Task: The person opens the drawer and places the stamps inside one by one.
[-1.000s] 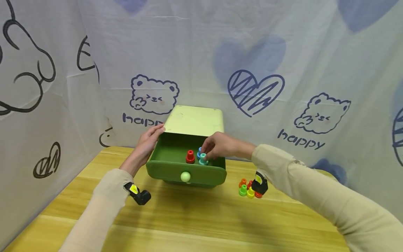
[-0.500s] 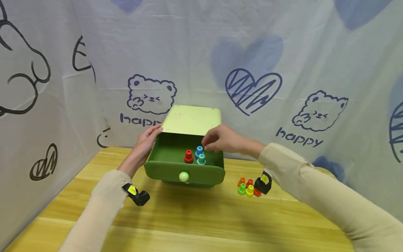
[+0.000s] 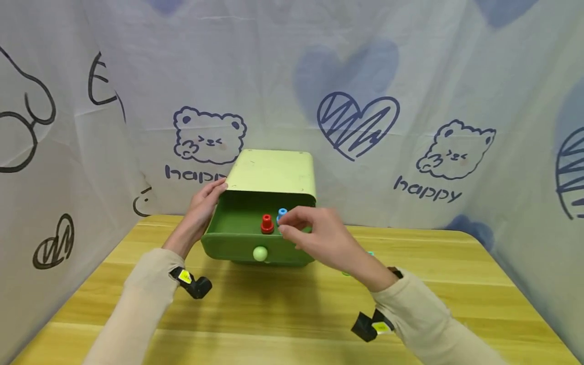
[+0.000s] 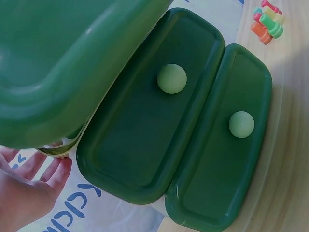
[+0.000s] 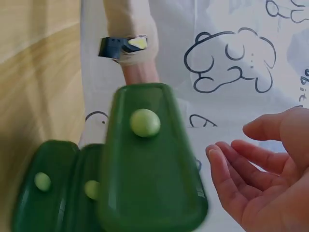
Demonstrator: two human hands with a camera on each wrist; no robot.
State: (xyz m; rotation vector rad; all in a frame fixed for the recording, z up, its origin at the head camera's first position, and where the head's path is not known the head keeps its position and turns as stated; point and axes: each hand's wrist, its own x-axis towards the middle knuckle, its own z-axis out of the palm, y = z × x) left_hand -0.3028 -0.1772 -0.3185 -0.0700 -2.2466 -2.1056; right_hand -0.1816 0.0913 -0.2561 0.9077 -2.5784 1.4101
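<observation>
A small cabinet with a pale yellow-green top (image 3: 274, 170) has its upper green drawer (image 3: 228, 246) pulled out. A red stepped peg (image 3: 266, 224) stands inside, beside a blue peg (image 3: 282, 214) partly covered by fingers. My left hand (image 3: 201, 205) holds the cabinet's left front edge; its fingertips touch the wall in the left wrist view. My right hand (image 3: 324, 238) hovers at the drawer's right front, thumb and fingers apart. In the right wrist view, nothing lies within that loosely bent right hand (image 5: 263, 169).
Two lower drawers (image 4: 140, 125) are closed, each with a round knob. Several coloured pegs (image 4: 268, 21) lie on the wooden table (image 3: 255, 314) right of the cabinet; my right forearm mostly hides them in the head view. A printed cloth (image 3: 356, 61) hangs behind.
My right hand has moved down and toward me, from above the drawer to its front. The teal peg no longer shows in the drawer; a teal rim shows by the table pegs. My left hand stays.
</observation>
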